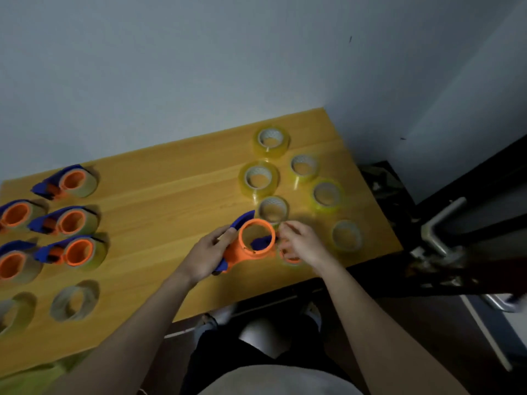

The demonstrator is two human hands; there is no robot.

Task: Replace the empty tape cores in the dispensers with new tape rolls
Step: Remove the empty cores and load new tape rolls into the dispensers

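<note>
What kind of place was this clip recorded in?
Probably a plain indoor room set up as a workstation: a wooden table pushed against a bare pale wall, laid out with rows of tape rolls and loaded orange-and-blue dispensers. A dark door with a metal handle stands at the right.

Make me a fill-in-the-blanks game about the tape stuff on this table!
1. The left hand holds a dispenser whose big ring is coloured ____.
2. The dispenser's ring has ____ tape roll on it.
3. The table is made of ____.
4. The yellowish tape rolls lie on the table to the ____ of the loaded dispensers.

Missing words: orange; no; wood; right
</note>
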